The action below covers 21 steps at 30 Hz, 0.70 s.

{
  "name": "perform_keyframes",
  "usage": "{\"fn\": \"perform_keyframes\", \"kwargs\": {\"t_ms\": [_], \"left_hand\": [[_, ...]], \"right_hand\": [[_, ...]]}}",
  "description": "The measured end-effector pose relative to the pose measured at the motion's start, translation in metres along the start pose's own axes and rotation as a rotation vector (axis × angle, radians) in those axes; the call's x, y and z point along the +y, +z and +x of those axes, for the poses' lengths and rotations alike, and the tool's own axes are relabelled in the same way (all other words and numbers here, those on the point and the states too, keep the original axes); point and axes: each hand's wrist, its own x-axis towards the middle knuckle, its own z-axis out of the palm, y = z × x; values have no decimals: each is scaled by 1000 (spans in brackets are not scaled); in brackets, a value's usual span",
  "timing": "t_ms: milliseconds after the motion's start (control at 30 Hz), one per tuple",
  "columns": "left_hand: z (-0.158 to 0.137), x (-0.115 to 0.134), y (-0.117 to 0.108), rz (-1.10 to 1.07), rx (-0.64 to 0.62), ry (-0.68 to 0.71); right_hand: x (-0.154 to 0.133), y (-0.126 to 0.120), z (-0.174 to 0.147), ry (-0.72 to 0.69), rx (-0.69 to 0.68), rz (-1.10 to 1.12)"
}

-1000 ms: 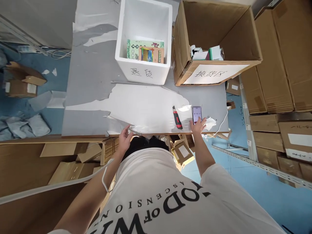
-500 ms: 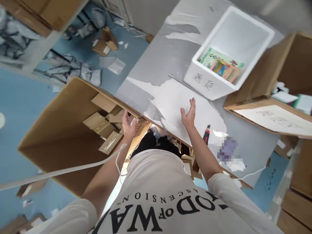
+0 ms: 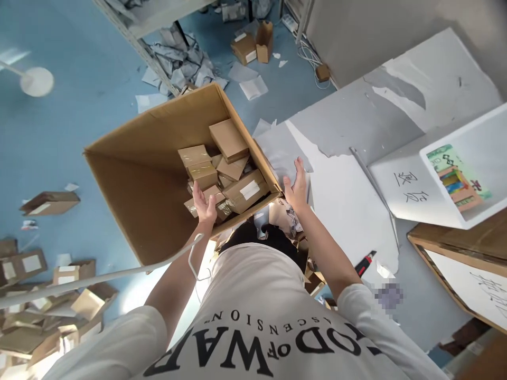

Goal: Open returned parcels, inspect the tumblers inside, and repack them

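Since the earlier frames the view has turned to the person's left, and both hands have left the desk edge and the phone and gone toward the big cardboard box (image 3: 130, 206) that stands on the blue floor (image 3: 59, 137) beside the desk (image 3: 431, 79). Now the left hand (image 3: 205, 203) is inside the open top of this box, palm up, its grip apart with the fingers spread, just over the small brown parcels (image 3: 222, 169) that lie in a loose heap at the bottom. It looks very near to the parcel with clear tape under it, but I cannot tell if it touches it. The right hand (image 3: 296, 182) is also open, fingers apart and pointing up, and it holds nothing; it hovers at the near corner of the box, over the edge of the torn white paper (image 3: 348, 206) that covers part of the desk.

On the desk, to the right, the white foam box (image 3: 415, 195) with black handwritten characters on its side holds some colourful packets (image 3: 455, 179). A red and black utility knife (image 3: 366, 262) lies near the desk edge, close to the person's right arm. At the far right a second cardboard box (image 3: 447, 264) with a white label is partly seen. More small boxes (image 3: 47, 295) and grey bags (image 3: 182, 58) are scattered on the floor.
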Motion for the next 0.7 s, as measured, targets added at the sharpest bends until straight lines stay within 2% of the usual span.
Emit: {"fn": "perform_keyframes", "kwargs": {"t_ms": [200,367,467,567,700], "left_hand": [[30,-28,-34,-67,37,-8],[50,-48,-46,-95,62,-14],[60,-61,-43,-97,51,-50],[72,-80,-31,-88,33,-160],[104,-125,-1,-56,10,-307]], "right_hand": [[-22,69,17,-73,-120,16],[-29,119,32,-90,-233,9],[-26,142,41,-51,-314,-17],[-14,166,55,1,-400,-28],[19,214,84,115,-443,-3]]}}
